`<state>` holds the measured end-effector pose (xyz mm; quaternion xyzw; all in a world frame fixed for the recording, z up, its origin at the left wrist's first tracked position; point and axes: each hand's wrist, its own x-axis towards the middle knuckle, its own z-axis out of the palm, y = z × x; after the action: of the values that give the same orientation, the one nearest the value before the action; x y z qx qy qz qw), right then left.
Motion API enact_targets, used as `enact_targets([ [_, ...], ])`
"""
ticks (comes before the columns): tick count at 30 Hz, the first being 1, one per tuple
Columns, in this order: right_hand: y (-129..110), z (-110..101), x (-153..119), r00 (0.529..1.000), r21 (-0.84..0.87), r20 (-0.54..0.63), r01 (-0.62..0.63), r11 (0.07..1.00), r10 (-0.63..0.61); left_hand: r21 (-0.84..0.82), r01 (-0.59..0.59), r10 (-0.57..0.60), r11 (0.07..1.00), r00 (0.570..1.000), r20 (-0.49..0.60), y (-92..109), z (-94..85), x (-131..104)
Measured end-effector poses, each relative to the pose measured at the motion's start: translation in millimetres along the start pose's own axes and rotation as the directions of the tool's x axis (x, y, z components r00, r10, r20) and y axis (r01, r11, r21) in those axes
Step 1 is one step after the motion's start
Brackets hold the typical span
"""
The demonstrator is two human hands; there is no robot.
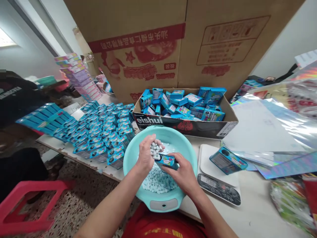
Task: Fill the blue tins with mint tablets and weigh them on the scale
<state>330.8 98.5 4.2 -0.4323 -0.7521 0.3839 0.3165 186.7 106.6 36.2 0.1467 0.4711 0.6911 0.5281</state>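
Observation:
My left hand (146,152) is cupped around a heap of small pale candies (155,149), held against the end of a small blue candy box (166,160). My right hand (182,172) grips that box from the right, thumb on the near side and fingers on the far side. Both hands are over a turquoise basin (189,145). More loose pale candies (159,180) lie in the bottom of the basin, partly hidden by my hands.
An open carton (185,128) full of blue boxes stands behind the basin. Rows of upright blue boxes (101,132) fill the left. At right, a scale (218,188) has one blue box (228,160) on it. A red stool (32,188) and a seated person (15,109) are far left.

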Motion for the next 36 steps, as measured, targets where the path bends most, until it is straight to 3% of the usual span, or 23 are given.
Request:
enact_targets([
  [6,0,-1,1,1.000,-0.001,-0.016,0.023,1.000,-0.023,0.099,-0.113,0.113,0.989,0.994,0.005,-10,2.1,0],
  [20,0,-2,0,0.998,0.031,-0.043,0.036,0.999,-0.035,0.169,-0.104,0.101,0.980,0.995,0.023,-13,1.7,-4],
  [25,0,-2,0,0.999,0.041,-0.038,0.032,0.999,-0.030,0.158,-0.063,0.050,0.985,0.995,0.080,-14,3.3,-10],
  [30,-1,-4,2,1.000,0.077,-0.021,-0.011,0.997,0.013,0.146,-0.093,0.069,0.985,0.985,0.161,-6,7.3,-13],
  [33,-4,-6,2,0.996,0.101,-0.083,-0.034,0.994,0.042,0.167,-0.123,0.109,0.978,0.990,0.086,3,-6.0,-3],
  [35,-4,-7,2,0.981,0.125,-0.184,-0.046,0.991,0.069,0.330,-0.119,0.109,0.937,0.993,0.049,5,-22.9,6],
  [36,-3,-7,1,0.968,0.140,-0.236,-0.052,0.989,0.085,0.481,-0.114,0.078,0.869,0.993,0.093,4,-32.3,9],
])
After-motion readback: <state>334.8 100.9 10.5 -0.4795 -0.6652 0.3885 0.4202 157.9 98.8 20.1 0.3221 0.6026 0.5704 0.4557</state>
